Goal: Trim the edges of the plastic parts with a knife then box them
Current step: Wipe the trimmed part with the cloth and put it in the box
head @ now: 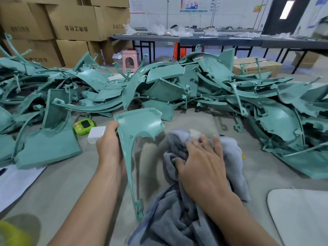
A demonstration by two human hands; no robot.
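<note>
We see the left hand (110, 144) gripping a teal plastic part (140, 124) by its left edge. The part is at centre, its narrow tail pointing near. The right hand (202, 160) rests with fingers spread fairly flat on a grey cloth (177, 219) just right of the part. A heap of teal parts (221, 89) lies beyond, and cardboard boxes (76, 23) stand far left.

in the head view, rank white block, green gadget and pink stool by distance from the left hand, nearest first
1. white block, just left of the left hand
2. green gadget, farther left beyond it
3. pink stool, far back behind the pile
</note>
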